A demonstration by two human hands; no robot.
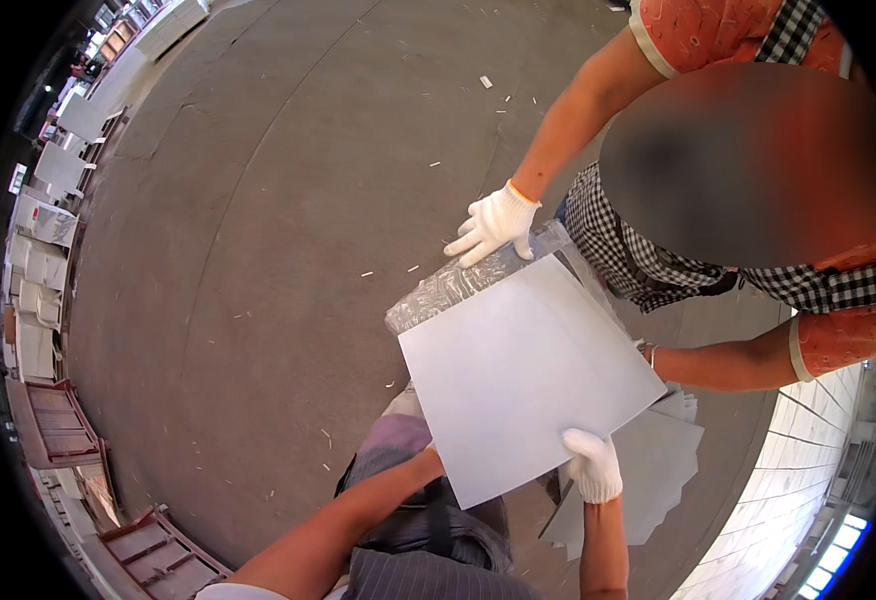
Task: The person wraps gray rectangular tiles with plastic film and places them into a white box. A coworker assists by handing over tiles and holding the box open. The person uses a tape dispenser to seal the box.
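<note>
A large, flat, square pale grey-white panel (523, 370) is held tilted in front of me. My right hand (593, 468), in a white knitted glove, grips its lower right edge with the thumb on top. My left forearm (378, 490) reaches to the panel's left edge, where the panel hides the hand and its fingers. Behind the panel lies a plastic-wrapped bundle (448, 297). A co-worker's gloved hand (498, 222) rests on it with spread fingers. Their other hand is mostly hidden at the panel's right edge. Several similar grey sheets (648, 470) lie fanned out below, to the right.
The co-worker (608, 110), in an orange top and checked apron, leans in from the upper right. Small white scraps (486, 82) dot the grey floor (288, 200). Wooden frames (58, 425) and white stacked pieces (38, 260) line the left side. A pale stacked wall (798, 470) stands right.
</note>
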